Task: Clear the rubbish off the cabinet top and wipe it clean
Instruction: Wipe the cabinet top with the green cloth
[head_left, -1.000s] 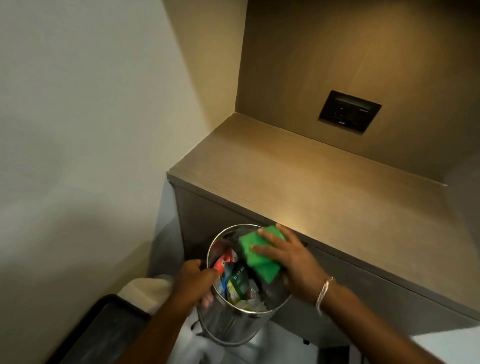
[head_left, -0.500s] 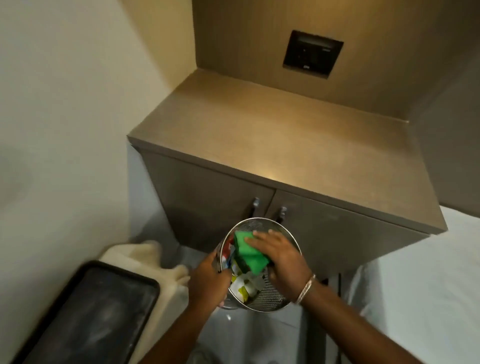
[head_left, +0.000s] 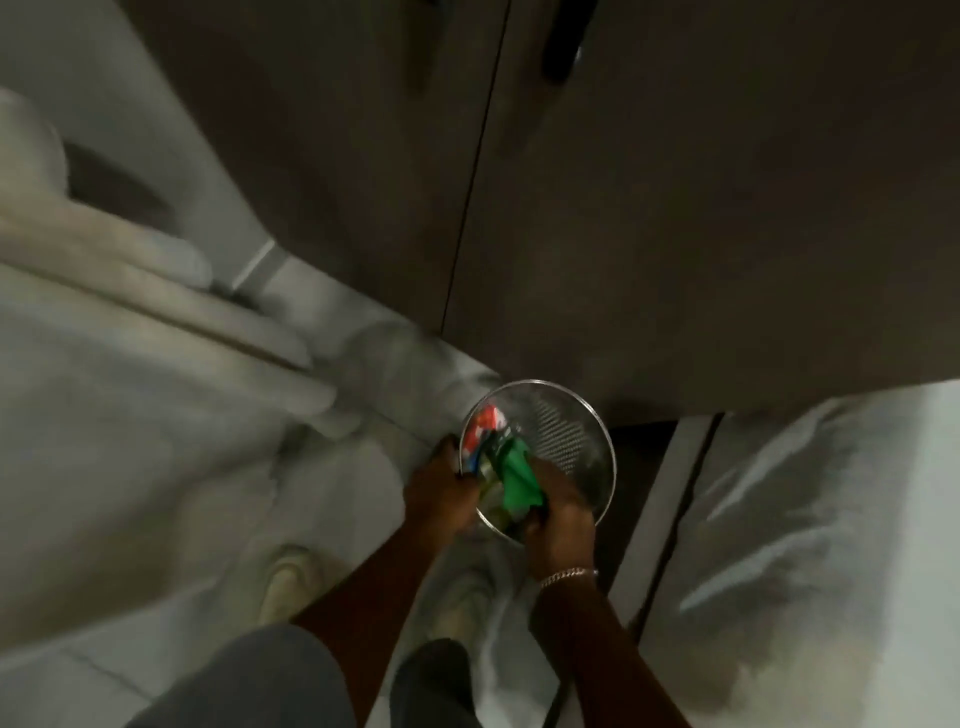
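A round metal mesh bin (head_left: 576, 431) sits low in front of the cabinet doors (head_left: 675, 234), with colourful wrappers (head_left: 483, 431) inside. My left hand (head_left: 441, 488) grips the bin's near-left rim. Over the bin's near edge, my right hand (head_left: 558, 519), with a bracelet on its wrist, holds a green cloth (head_left: 517, 480). The cabinet top is out of view. The frame is blurred.
The floor (head_left: 805, 545) is pale marble. A pale, rounded object (head_left: 104, 260) lies at the left by the cabinet's corner. My shoes (head_left: 291, 577) and grey trouser legs (head_left: 249, 680) show below the bin. Two dark door handles (head_left: 561, 47) are at the top.
The view has swung down from the cabinet top to the floor. The bin and both hands have gone lower, in front of the cabinet's base. Both grips look unchanged.
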